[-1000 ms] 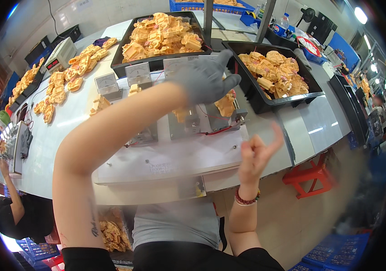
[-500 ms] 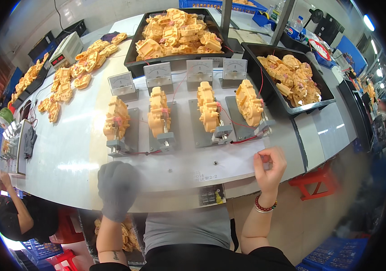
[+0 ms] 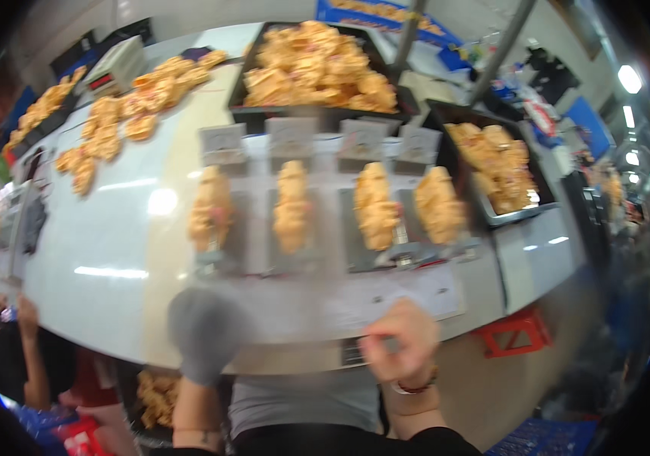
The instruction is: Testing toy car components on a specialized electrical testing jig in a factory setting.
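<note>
Drawn inward toward the body over the last half second, a worker's bare right hand (image 3: 410, 333) hangs over the bench's front edge, fingers curled narrowly toward the thumb; whether they pinch anything cannot be told. Across from it, the gloved left hand (image 3: 205, 330) is a grey blur below the leftmost stand, its grip unreadable. Four orange-yellow parts (image 3: 375, 209) stand upright on grey base plates (image 3: 243, 216), one to each, before a row of meters (image 3: 292, 139). All four places appear filled; more parts heap in the large black tray (image 3: 253, 115) behind and the smaller black tray (image 3: 519, 216) at right, though which have been handled is unclear. White tabletop (image 3: 112, 235) stretches broadly left of the stands, while the smaller tray crowds the rightmost part and a red stool (image 3: 515, 333) stands beyond the front edge.
</note>
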`<state>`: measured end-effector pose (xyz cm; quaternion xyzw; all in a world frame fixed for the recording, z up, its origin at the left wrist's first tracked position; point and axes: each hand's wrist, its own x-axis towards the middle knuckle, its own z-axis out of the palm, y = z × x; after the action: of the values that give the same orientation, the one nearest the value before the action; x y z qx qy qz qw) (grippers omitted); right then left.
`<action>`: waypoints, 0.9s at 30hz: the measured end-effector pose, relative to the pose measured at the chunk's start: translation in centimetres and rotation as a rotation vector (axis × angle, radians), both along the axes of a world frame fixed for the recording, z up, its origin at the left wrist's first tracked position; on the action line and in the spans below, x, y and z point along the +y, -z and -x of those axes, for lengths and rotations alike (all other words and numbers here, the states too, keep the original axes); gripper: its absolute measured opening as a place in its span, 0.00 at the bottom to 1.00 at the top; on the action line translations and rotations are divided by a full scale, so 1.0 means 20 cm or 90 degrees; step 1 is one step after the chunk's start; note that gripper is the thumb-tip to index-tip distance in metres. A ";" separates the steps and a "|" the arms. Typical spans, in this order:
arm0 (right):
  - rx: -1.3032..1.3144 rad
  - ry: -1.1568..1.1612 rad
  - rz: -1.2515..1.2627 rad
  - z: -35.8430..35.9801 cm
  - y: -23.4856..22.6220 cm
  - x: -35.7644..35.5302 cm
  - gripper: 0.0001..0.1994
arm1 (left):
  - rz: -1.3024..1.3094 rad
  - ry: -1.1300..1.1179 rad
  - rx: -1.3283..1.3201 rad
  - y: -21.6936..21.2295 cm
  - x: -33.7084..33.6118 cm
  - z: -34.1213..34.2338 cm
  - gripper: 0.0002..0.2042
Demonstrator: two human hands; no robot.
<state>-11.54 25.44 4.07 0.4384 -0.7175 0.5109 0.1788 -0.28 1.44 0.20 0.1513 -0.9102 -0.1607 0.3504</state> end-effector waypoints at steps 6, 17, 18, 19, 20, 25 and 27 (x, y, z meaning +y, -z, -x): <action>-0.316 -0.558 0.432 -0.04 -0.20 -0.12 0.14 | -0.094 -0.001 -0.027 0.07 -0.02 -0.01 0.07; -0.353 -0.763 0.505 -0.31 -0.41 -0.49 0.14 | -0.129 0.004 -0.049 -0.11 0.11 0.03 0.06; -0.354 -0.758 0.497 -0.32 -0.40 -0.49 0.14 | -0.135 0.008 -0.049 -0.11 0.12 0.03 0.06; -0.361 -0.752 0.491 -0.33 -0.40 -0.49 0.14 | -0.124 0.021 -0.035 -0.10 0.12 0.05 0.06; -0.372 -0.751 0.485 -0.34 -0.39 -0.49 0.14 | -0.113 0.024 -0.022 -0.08 0.11 0.05 0.06; -0.411 -0.779 0.500 -0.44 -0.38 -0.52 0.14 | -0.150 -0.037 -0.057 0.01 0.03 0.01 0.06; -0.385 -0.780 0.473 -0.44 -0.39 -0.53 0.14 | -0.094 -0.008 -0.011 0.03 0.02 0.00 0.06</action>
<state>-2.83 14.77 11.81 0.5096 -0.1466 0.8230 -0.2036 -0.31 1.78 -0.40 0.1839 -0.8979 -0.2238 0.3314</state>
